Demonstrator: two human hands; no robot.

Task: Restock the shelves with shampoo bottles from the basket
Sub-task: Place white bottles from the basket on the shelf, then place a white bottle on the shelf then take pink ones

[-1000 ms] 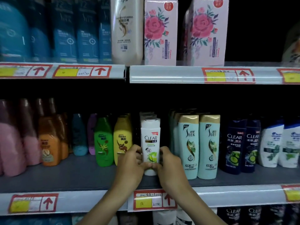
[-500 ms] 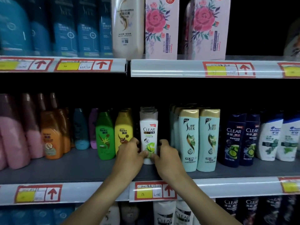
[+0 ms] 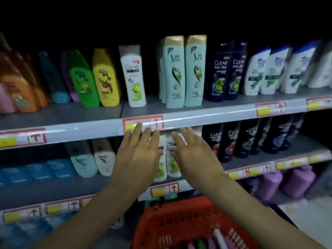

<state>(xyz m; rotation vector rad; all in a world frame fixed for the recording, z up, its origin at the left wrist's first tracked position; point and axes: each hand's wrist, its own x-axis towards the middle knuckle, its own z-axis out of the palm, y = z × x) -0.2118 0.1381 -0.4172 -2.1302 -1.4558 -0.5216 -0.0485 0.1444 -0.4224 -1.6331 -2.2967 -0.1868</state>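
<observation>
White CLEAR bottle [image 3: 133,78] upright — cap up

The white shampoo bottle [image 3: 133,78] is smooth plastic with a printed label, and the mint bottles [image 3: 184,71] beside it look the same, topped with gold caps of a slight sheen. The shelf [image 3: 68,112] deck is a matt grey surface fronted by a glossy clear price strip [image 3: 206,117] catching light. The red basket [image 3: 179,220] is slotted plastic.

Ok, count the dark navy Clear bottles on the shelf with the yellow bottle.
2: the left navy Clear bottle and the right navy Clear bottle stand side by side, right of the mint bottles. More may hide behind.
</observation>
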